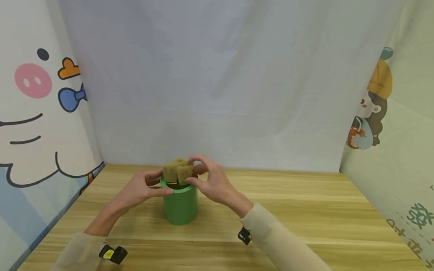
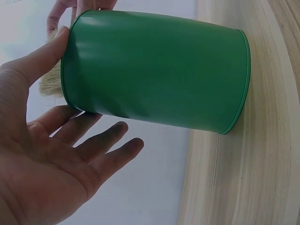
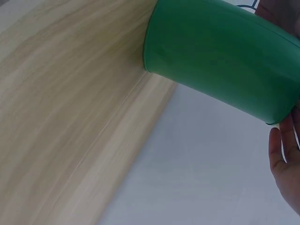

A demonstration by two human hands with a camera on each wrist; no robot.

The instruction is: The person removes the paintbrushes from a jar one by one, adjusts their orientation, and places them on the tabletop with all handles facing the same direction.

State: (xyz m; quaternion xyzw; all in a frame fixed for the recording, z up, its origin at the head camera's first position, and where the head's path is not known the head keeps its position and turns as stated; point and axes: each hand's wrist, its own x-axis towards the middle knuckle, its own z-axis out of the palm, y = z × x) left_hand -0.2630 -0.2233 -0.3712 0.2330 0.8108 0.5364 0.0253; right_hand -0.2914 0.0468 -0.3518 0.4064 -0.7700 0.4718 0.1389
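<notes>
1. The green cup [image 1: 181, 209], upright on the table [image 1: 288, 210], is gripped at the rim by the left hand [image 1: 141, 187].
2. Bristles [image 1: 184, 174] above are pinched by the right hand [image 1: 216, 183].
3. More tabletop is left rightward.

Green container [image 1: 180, 209] and bristly bundles [image 1: 177, 172] block the gap between left fingers [image 1: 164, 192] and right fingers [image 1: 197, 183]; rightward of both, the worktop [image 1: 288, 199] leaves passage; beyond them, pale cloth [image 1: 220, 94] bars the way.

container [image 1: 181, 209]: green | bristles [image 1: 184, 174]: tan | table [image 1: 288, 210]: yellow-brown, streaked wood grain | back cloth [image 1: 217, 79]: plain pale grey-white | left cloth [image 1: 25, 109]: white, cartoon print [image 1: 33, 81] in pink, blue, orange, black outlines | right cloth [image 1: 400, 162]: pale cream-green, cartoon figure [image 1: 367, 131] in mustard hat [image 1: 381, 79] | sleeves [image 1: 281, 237]: beige | left wrist device [image 1: 118, 255]: black, yellow patch [image 1: 109, 254]
</notes>
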